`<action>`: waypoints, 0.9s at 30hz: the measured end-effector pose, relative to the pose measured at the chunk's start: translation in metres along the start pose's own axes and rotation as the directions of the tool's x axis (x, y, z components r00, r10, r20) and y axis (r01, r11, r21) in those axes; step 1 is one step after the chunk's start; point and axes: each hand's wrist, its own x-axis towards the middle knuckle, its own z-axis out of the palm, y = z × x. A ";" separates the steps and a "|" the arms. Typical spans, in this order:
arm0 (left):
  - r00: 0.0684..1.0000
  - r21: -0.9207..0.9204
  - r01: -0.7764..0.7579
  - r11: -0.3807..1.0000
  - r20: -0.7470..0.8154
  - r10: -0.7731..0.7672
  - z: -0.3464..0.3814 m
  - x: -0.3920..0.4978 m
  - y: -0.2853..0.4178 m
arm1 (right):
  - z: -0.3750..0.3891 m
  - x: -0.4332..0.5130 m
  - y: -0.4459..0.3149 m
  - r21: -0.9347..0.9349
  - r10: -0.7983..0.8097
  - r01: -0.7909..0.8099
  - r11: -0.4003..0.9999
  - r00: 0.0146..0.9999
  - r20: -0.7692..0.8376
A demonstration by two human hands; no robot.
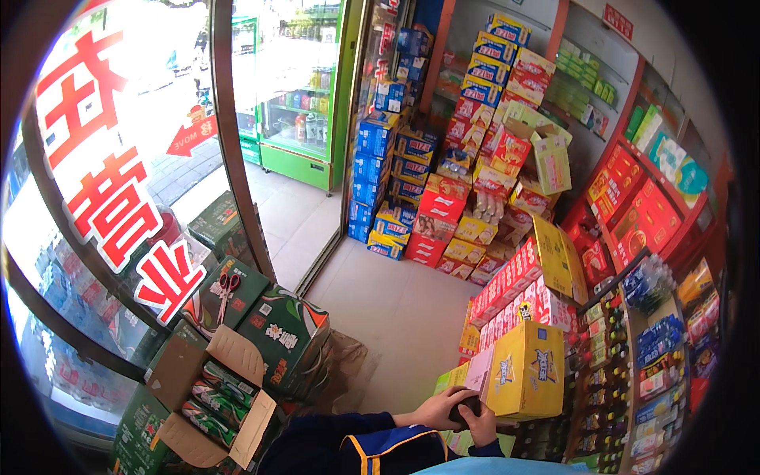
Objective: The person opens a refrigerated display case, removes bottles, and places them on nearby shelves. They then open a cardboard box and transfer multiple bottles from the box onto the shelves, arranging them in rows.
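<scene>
Both hands meet at the bottom centre, around one small dark object (465, 409) that is too small and shaded to name. My left hand (438, 408) comes in from the left and grips its left side. My right hand (482, 423) holds it from the right and below, thumb against it. Just beyond the hands is a yellow printed carton (525, 371), standing beside a pink box (478, 374). To the lower left, an open cardboard carton (252, 433) holds several green cans or packs (217, 404). Scissors (227, 291) with dark handles lie on a green carton (237, 306).
Stacked drink cartons (439, 199) stand against the back wall. A shelf rack of bottles and packets (632, 368) is at the right. Glass doors with red lettering (119, 225) stand left, a green-framed drinks fridge (297, 160) beyond. Tiled floor (392, 309) shows between the stacks.
</scene>
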 end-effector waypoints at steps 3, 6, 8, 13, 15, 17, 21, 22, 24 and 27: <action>0.997 -0.065 0.076 0.995 0.000 -0.076 -0.010 -0.004 0.000 | 0.006 0.005 -0.005 -0.076 0.002 -0.002 0.997 1.000 0.002; 0.994 -0.111 0.087 0.990 -0.061 -0.094 -0.020 -0.011 -0.003 | 0.014 0.012 -0.006 -0.221 -0.001 0.003 0.975 1.000 0.009; 0.991 -0.122 0.070 0.990 -0.105 -0.083 -0.027 -0.015 -0.008 | 0.018 0.016 -0.010 -0.325 0.058 -0.045 0.945 0.998 0.033; 0.942 -0.453 0.218 0.864 -0.133 -0.308 -0.042 -0.028 -0.025 | 0.018 0.022 -0.014 -0.136 0.058 -0.029 0.990 0.974 0.218; 0.916 -0.583 0.195 0.788 -0.178 -0.358 -0.049 -0.031 -0.032 | 0.009 0.024 -0.007 0.023 -0.010 0.005 1.000 0.970 0.243; 0.910 -0.580 0.148 0.801 -0.237 -0.340 -0.057 -0.038 -0.038 | -0.013 0.037 0.003 -0.107 0.009 0.003 0.994 0.993 0.114; 0.894 -0.636 0.155 0.756 -0.235 -0.381 -0.070 -0.052 -0.040 | -0.097 0.062 0.035 -0.573 -0.216 0.070 0.817 0.957 -0.192; 0.887 -0.644 0.166 0.747 -0.234 -0.398 -0.072 -0.054 -0.040 | -0.119 0.068 0.045 -0.754 -0.339 0.049 0.655 0.911 -0.236; 0.878 -0.651 0.160 0.742 -0.250 -0.409 -0.074 -0.057 -0.040 | -0.155 0.078 0.072 -0.882 -0.491 -0.166 0.441 0.778 -0.392; 0.863 -0.650 0.210 0.731 -0.229 -0.451 -0.074 -0.060 -0.045 | -0.204 0.086 0.117 -0.833 -0.180 -0.398 0.385 0.852 -0.491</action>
